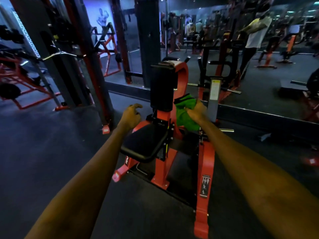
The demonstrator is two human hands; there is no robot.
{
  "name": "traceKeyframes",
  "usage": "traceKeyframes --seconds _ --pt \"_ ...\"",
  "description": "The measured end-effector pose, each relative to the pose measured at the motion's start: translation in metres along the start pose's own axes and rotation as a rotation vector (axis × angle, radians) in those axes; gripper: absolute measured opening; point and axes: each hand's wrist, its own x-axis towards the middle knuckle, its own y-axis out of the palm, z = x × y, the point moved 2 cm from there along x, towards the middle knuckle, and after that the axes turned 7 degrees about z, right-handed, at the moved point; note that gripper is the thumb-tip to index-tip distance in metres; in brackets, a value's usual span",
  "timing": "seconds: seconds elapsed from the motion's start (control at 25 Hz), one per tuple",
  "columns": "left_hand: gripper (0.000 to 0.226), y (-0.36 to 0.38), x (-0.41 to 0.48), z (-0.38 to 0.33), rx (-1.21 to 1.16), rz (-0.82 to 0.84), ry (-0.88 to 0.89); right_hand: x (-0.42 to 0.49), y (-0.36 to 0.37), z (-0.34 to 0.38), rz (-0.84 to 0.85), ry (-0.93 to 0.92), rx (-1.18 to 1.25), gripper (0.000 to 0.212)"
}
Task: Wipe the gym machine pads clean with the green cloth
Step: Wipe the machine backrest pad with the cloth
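Green cloth [185, 112]: bunched, held in the air just right of the upright back pad [163, 87], level with the pad's lower end; whether cloth and pad touch cannot be told. A loose fold hangs below the grip, above the red frame [204, 163].

Right hand [197, 110]: arm stretched forward, fingers curled round the cloth and gripping its upper part.

Left hand [132, 114]: arm stretched forward, fingers loosely curled and slightly spread, holding nothing. It hovers left of the back pad's lower end, above the far left corner of the seat pad [144, 144], apart from both.

Back pad: black, tall, standing upright on a red post. Seat pad: black, roughly square with rounded corners, lying flat in front of and below the back pad, between the two forearms.

Frame: red steel, running from the seat base down to the dark floor [51, 152]; a placard with small figures sits on its near right leg.

Surroundings: a grey post [214, 94] with a pale label stands just behind the right hand. A mirror [259, 57] lines the far wall; a standing person [257, 31] in a light shirt shows in it at upper right. Red-and-black racks [77, 49] fill the left side.
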Motion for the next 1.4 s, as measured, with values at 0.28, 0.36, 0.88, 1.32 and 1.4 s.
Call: traceKeyframes --seconds 0.28,0.36,0.88,1.32,1.4 --pt "0.043 0.014 0.139 0.037 0.0 0.038 0.061 0.11 0.014 0.028 -0.1 0.029 0.049 0.064" --pt "0.043 0.016 0.179 0.038 0.012 0.044 0.07 0.141 0.017 0.028 -0.124 0.052 0.037 0.051" --pt "0.049 0.019 0.381 0.03 0.248 -0.077 0.598 0.274 0.064 0.09 -0.641 -0.262 -0.263 0.056" --pt "0.05 0.049 0.471 0.064 0.181 0.012 0.99 0.291 0.192 0.064 -0.664 -0.254 -0.651 0.065" --pt "0.049 0.053 0.476 0.067 0.162 0.005 1.022 0.292 0.19 0.057 -0.678 -0.297 -0.699 0.057"
